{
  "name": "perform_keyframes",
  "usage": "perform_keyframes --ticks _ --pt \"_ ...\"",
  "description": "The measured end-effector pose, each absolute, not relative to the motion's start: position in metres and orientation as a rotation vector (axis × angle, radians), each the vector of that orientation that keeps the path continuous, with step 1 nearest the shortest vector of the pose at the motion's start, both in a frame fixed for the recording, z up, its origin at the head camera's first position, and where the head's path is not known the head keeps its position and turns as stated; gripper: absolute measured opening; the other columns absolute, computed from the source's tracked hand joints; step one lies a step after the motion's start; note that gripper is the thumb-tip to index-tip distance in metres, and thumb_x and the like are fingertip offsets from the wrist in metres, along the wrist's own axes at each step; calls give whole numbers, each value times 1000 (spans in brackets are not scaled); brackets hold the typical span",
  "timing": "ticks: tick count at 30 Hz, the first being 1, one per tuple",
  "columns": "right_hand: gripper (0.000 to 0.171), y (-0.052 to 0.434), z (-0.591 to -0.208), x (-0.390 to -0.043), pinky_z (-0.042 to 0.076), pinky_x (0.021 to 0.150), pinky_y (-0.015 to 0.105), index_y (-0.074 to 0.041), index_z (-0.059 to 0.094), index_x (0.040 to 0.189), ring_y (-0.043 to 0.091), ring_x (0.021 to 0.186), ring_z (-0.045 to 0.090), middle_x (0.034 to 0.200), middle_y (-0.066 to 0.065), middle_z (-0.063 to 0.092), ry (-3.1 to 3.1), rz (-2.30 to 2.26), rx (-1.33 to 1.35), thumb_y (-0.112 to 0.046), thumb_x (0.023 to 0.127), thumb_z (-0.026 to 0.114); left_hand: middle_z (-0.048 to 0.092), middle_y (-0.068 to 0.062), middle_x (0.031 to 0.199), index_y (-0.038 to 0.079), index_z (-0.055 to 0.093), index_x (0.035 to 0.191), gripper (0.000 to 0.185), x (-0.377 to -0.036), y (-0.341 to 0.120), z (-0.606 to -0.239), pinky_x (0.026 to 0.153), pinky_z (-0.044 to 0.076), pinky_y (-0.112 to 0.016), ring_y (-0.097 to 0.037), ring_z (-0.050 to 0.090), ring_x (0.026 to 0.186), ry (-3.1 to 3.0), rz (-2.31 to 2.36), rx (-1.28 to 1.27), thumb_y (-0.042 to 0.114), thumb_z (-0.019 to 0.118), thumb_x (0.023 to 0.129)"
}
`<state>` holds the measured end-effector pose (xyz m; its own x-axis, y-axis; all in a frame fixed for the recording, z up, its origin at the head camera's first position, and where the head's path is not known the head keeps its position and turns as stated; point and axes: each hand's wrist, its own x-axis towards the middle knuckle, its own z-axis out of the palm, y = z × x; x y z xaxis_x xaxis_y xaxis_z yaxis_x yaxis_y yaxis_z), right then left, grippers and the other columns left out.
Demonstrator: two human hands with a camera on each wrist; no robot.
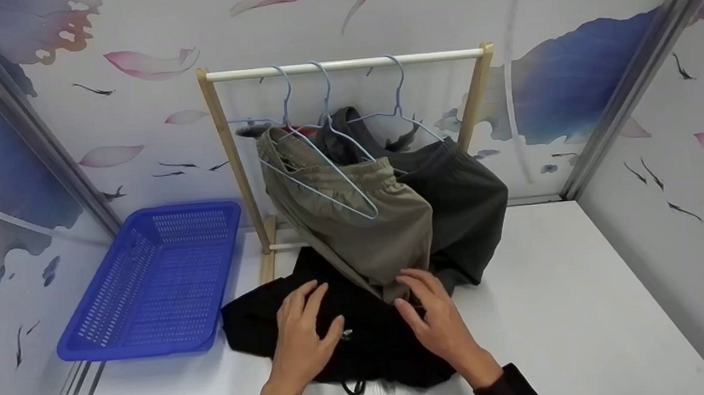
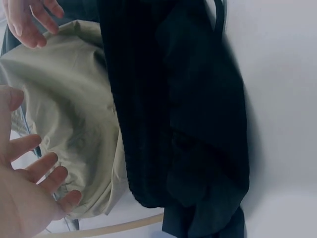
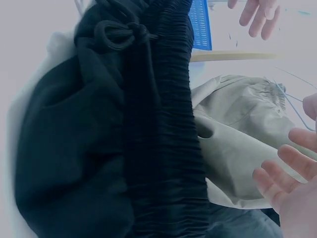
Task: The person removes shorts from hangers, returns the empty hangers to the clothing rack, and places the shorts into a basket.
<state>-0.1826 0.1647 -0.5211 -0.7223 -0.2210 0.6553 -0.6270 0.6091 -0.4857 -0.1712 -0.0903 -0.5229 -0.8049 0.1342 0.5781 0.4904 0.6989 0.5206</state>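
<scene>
A pair of black shorts (image 1: 371, 362) with an elastic waistband lies on the table, its drawstring tied in a bow (image 3: 121, 34). My left hand (image 1: 303, 339) is over the left part of it, fingers spread and relaxed, holding nothing. Close to the lower edge of the khaki shorts (image 1: 360, 222) is my right hand (image 1: 440, 325), fingers loosely bent; whether they touch the cloth I cannot tell. The khaki shorts hang tilted on a light blue wire hanger (image 1: 287, 96). Behind them, dark grey shorts (image 1: 468, 194) hang on another blue hanger (image 1: 399, 87).
A small rack has a white rod (image 1: 441, 57) and wooden posts (image 1: 475, 97), with three blue hangers on the rod. To the left stands a blue perforated plastic basket (image 1: 131, 351). Patterned wall panels (image 1: 337, 10) surround the white table (image 1: 574, 305) at the back and sides.
</scene>
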Motion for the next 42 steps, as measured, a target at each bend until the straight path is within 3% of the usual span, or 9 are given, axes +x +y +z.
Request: perform_keyframes --ticks 13,21,34,42 --pt "36 159 -536 -172 49 102 48 -6 65 135 27 128 57 140 11 58 -2432 1050 571 -16 100 70 52 -18 144 4 58 142 61 -165 -75 -532 108 37 -64 -39 48 134 -2519 -923 -502 33 76 92" --pt "40 155 -547 -166 51 100 49 -6 62 138 27 128 57 141 10 58 -2449 1026 539 -14 100 69 51 -20 145 3 58 142 64 -164 -66 -542 110 35 -65 -40 46 135 -2558 -902 -541 39 76 92" --pt "42 154 -557 -163 53 96 49 -5 63 136 27 127 58 139 12 59 -2409 968 519 -8 95 74 42 -22 154 7 51 151 96 -164 -54 -557 111 28 -72 -47 37 142 -2733 -804 -527 68 76 81" --pt "42 156 -558 -162 52 97 50 -4 64 134 28 126 59 138 13 60 -2395 968 519 -7 94 74 34 -23 160 10 44 156 108 -167 -51 -563 115 21 -73 -50 27 149 -2853 -716 -526 77 74 76"
